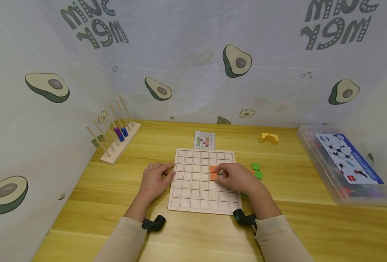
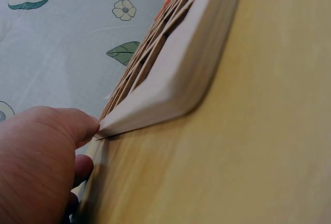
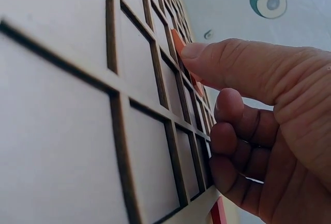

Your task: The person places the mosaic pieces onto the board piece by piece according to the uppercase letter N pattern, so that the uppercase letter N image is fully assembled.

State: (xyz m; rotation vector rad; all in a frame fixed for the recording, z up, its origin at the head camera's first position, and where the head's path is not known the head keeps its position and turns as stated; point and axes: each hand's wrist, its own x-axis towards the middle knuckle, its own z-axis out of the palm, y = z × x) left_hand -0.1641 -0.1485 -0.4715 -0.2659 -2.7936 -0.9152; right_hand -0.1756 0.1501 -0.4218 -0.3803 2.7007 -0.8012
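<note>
A pale wooden grid board [image 1: 191, 193] lies flat on the table. Two orange square tiles sit on it right of centre: an upper orange tile [image 1: 212, 169] and a lower orange tile [image 1: 213, 177]. The right hand [image 1: 237, 177] pinches the lower one between thumb and index finger; in the right wrist view the thumb lies against orange [image 3: 177, 42] while the other fingers curl. At the board's left edge, the left hand [image 1: 155, 181] rests with extended fingers touching the rim, as the left wrist view also shows. Green tiles [image 1: 256, 166] lie beyond the right hand, partly hidden.
A printed pattern card [image 1: 198, 143] lies behind the board. Back left stands a peg rack [image 1: 121, 147] with purple and blue beads. A yellow arch block [image 1: 269, 138] sits at the back right, near a clear plastic case [image 1: 340, 174] with a blue-and-white label.
</note>
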